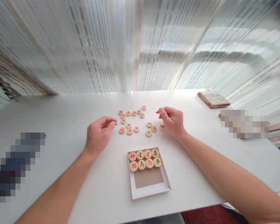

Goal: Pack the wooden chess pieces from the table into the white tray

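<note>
Small round wooden chess pieces (pixel 129 131) with red or black characters lie scattered across the middle of a white table. My left hand (pixel 100 132) is just left of them, its fingertips curled together; whether anything is between them is too small to tell. To the right, my right hand (pixel 171 119) has its thumb and index finger pressed together above a red-marked piece (pixel 162 127); what they may hold is hidden. Closer to me sits an open white box (pixel 151 190), with larger pieces (pixel 142 164) in two rows along its far side and bare brown bottom nearer me.
A flat box (pixel 214 99) rests at the table's back right, with a blurred-out item (pixel 244 123) in front of it. Another blurred-out dark item (pixel 18 165) is at the left. Translucent striped curtains (pixel 121 46) hang behind the white table (pixel 102 193).
</note>
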The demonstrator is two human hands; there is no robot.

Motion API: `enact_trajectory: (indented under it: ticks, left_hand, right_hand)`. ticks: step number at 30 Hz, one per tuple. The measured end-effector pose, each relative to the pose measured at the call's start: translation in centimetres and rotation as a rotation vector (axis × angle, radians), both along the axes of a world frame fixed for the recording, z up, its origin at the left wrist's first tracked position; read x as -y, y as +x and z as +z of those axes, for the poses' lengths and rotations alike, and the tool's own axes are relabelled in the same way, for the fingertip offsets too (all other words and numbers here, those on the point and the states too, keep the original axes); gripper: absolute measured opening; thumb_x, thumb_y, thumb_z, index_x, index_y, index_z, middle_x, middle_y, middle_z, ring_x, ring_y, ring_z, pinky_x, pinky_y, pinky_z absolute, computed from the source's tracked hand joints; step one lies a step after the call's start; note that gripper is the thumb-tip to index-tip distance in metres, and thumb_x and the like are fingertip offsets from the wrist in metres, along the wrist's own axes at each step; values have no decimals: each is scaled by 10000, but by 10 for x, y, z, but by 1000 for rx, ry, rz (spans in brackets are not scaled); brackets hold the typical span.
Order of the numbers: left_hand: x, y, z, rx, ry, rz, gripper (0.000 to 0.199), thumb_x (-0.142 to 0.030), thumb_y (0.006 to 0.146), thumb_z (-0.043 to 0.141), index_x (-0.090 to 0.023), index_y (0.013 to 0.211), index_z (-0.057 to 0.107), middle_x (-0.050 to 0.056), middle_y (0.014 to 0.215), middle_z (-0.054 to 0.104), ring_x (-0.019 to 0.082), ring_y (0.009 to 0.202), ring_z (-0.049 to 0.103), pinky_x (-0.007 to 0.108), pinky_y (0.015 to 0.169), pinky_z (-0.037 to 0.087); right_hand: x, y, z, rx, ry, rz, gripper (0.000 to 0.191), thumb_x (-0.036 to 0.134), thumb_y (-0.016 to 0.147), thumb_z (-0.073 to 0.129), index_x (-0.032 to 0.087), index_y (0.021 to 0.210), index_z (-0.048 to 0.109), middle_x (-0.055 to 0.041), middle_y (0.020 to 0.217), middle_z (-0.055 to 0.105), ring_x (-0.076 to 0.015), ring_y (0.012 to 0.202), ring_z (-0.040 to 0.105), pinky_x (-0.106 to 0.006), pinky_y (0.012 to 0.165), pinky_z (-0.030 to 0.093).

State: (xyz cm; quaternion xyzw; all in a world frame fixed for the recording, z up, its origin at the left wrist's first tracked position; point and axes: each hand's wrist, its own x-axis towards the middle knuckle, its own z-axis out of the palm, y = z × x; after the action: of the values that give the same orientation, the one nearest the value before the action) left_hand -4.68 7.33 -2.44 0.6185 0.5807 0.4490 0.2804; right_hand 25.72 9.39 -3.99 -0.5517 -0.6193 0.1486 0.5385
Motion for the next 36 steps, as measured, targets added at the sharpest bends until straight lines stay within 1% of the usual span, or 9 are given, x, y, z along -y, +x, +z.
enact_trajectory:
  ticks: [4,8,15,21,29,34,36]
  left_hand:
    - [2,3,-1,-85,-18,-1,165,-354,872,728,-227,907,826,44,943,855,248,901,787,319,785,593]
    - [4,4,1,-122,-29,-15,187,-366,897,705,-226,918,827,47,945,863,254,904,798,317,747,584]
    - [9,7,1,-132,-35,-50,177,-361,903,709,-227,916,823,49,927,859,254,861,797,312,683,566]
    - [12,10,0,-126,-65,-64,191,-366,916,696,-226,930,825,41,931,854,251,874,795,321,722,573]
    - [11,11,-2,-121,-76,-74,206,-361,917,676,-227,955,826,33,942,852,244,904,796,327,791,581]
    - [11,11,-2,-141,-80,-80,211,-384,921,675,-236,958,821,30,955,853,249,922,801,323,764,578]
    - [11,11,-2,-146,-83,-79,212,-389,920,677,-239,966,821,27,963,855,249,931,805,326,780,582]
  right_hand:
    - [3,-4,0,1,1,24,376,410,964,632,197,676,748,-24,551,678,-158,484,574,-301,548,449]
    - [4,-4,1,-13,2,35,373,380,947,633,191,642,735,-19,529,669,-146,453,552,-288,515,426]
    - [3,-3,-2,-3,-13,41,359,377,936,638,175,671,772,-25,538,678,-146,464,566,-279,514,429]
    - [4,-2,-3,9,-65,69,353,384,934,643,162,708,798,-29,554,682,-133,437,531,-273,480,403]
    - [3,-1,-5,-10,-120,73,350,405,937,651,165,730,800,-35,592,690,-133,444,538,-270,465,396]
    - [1,0,-5,-17,-144,74,368,431,946,637,170,735,790,-27,584,679,-131,428,522,-281,472,399]
    - [0,0,-6,-9,-146,72,357,418,946,627,175,741,788,-26,586,680,-138,446,530,-288,491,411]
